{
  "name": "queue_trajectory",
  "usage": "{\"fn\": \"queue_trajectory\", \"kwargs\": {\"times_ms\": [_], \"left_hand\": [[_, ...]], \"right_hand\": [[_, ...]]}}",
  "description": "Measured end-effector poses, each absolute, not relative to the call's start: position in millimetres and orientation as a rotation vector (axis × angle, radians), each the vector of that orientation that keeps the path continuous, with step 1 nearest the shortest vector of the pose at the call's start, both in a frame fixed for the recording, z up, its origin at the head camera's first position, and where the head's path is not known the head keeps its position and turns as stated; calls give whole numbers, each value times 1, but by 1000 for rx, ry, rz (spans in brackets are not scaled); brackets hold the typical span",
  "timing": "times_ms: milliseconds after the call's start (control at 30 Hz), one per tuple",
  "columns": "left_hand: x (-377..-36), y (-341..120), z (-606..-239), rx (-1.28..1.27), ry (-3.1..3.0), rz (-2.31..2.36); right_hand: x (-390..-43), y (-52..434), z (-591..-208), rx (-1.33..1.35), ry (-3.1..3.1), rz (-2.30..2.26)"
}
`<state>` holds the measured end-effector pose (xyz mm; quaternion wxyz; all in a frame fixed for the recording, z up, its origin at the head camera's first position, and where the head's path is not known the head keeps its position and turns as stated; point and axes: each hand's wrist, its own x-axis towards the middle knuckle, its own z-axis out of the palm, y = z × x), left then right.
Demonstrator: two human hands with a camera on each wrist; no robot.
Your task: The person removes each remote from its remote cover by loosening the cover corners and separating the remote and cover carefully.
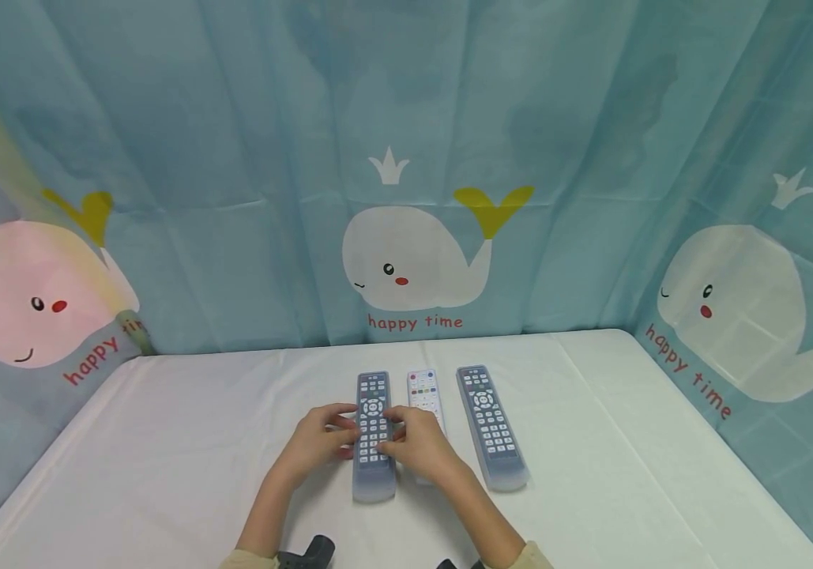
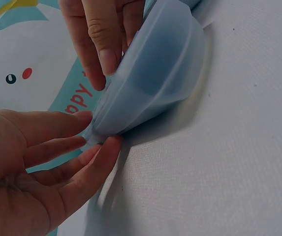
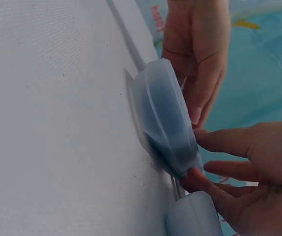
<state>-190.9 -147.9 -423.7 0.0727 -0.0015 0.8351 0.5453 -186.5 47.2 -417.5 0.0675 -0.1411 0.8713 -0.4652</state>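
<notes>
A dark remote control in a translucent bluish cover lies lengthwise in front of me, keypad up. My left hand grips its left edge, with the thumb and fingertips at the side. On the opposite edge, my right hand holds it, the thumb reaching over the lower keys. The left wrist view shows the cover's rounded near end close over the cloth, with fingers from both hands at its sides. In the right wrist view, the right fingertips pinch the cover's edge.
A white remote control with coloured buttons lies just right, partly hidden behind my right hand. Further right is another dark covered remote control, slightly slanted. All lie on a white cloth-covered table. A blue whale-print curtain surrounds its back and sides.
</notes>
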Motion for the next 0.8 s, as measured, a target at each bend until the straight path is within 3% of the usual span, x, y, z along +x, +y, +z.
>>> {"fn": "queue_trajectory", "kwargs": {"times_ms": [800], "left_hand": [[-190,-145,-418,-58,2523,1653]], "right_hand": [[-184,40,-418,-436,2615,-1480]]}}
